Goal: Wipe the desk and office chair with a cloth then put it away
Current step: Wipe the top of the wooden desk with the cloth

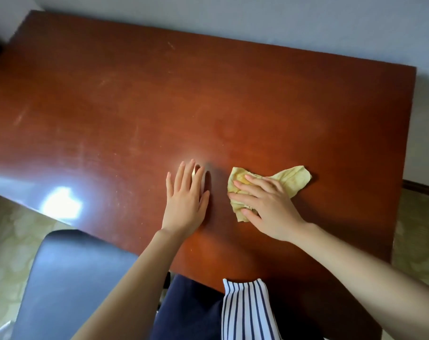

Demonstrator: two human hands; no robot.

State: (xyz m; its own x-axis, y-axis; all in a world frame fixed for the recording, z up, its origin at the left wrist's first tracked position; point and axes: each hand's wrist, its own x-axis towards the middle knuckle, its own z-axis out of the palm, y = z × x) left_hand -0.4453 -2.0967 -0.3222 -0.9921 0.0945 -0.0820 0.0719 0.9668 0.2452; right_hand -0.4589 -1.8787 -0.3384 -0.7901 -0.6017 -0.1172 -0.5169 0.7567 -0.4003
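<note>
A crumpled yellow cloth (289,179) lies on the reddish-brown wooden desk (134,106), right of the middle near the front edge. My right hand (265,204) presses flat on the cloth with spread fingers, covering its left half. My left hand (187,201) rests flat on the bare desktop just left of the cloth, fingers straight and together. The dark seat of the office chair (73,278) shows at the lower left, partly under the desk's front edge.
A grey wall runs behind the desk's far edge. Pale patterned floor shows at the left and right of the desk. A bright light glare sits on the desktop near the front left. A striped garment hangs at the bottom centre.
</note>
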